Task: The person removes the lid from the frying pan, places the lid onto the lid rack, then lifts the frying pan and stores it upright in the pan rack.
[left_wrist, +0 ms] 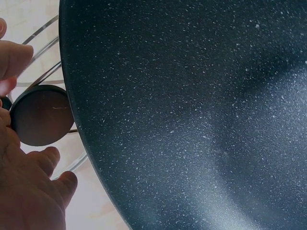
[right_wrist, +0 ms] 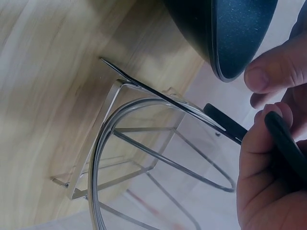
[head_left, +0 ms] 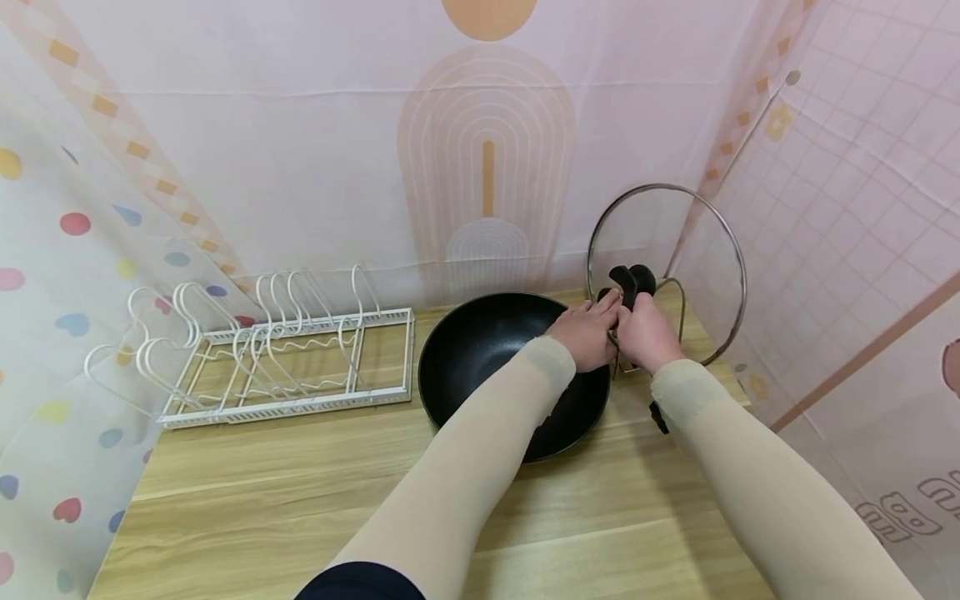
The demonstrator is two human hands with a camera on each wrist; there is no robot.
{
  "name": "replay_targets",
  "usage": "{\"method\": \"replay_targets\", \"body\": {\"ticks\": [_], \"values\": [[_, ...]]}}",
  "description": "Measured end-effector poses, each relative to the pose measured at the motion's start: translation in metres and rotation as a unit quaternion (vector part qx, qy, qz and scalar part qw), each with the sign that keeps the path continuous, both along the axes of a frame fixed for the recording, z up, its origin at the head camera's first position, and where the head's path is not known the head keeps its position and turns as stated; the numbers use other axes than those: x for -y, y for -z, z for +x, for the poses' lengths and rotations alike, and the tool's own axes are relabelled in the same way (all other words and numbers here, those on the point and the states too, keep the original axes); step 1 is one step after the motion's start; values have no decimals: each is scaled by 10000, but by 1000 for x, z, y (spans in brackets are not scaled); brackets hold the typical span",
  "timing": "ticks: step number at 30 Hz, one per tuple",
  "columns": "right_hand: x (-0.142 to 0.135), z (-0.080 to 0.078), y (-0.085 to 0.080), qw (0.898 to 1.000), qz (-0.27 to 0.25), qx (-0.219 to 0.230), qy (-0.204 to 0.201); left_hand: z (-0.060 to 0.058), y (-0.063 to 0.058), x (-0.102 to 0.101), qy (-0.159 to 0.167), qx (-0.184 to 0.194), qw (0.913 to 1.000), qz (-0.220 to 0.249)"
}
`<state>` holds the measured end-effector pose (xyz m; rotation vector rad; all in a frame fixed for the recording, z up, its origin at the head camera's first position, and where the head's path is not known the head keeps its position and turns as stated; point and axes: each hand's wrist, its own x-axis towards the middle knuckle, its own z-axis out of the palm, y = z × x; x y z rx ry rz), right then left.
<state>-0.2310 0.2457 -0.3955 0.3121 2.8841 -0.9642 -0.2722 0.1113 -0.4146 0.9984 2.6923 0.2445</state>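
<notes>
My right hand (head_left: 647,333) grips the black handle of a spatula (right_wrist: 163,96), whose thin dark blade shows edge-on and slants down beside a wire rack (right_wrist: 108,105). My left hand (head_left: 588,333) reaches over the wok's right side, close against the right hand. Its outer fingers (left_wrist: 64,184) stand loosely spread beside a round black knob (left_wrist: 42,115); its other fingers are partly hidden, so contact with the knob cannot be told. A clear lid with a metal rim (head_left: 738,250) stands upright in the rack. The black speckled wok (head_left: 480,350) sits on the table under my left forearm.
On the left of the wooden table (head_left: 300,492) stands a white wire rack (head_left: 292,408) with several curved dividers. Patterned curtains (head_left: 337,167) hang at the back and both sides, close behind the lid.
</notes>
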Motion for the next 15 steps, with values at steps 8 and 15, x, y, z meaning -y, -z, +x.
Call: {"method": "replay_targets", "body": {"ticks": [8,15], "values": [[1,0,0,10000,-13,-57,69,-1,-1,3,136,44,9999,49],[3,1,0,9997,12,-116,197,-2,-2,3,169,17,9998,106]]}}
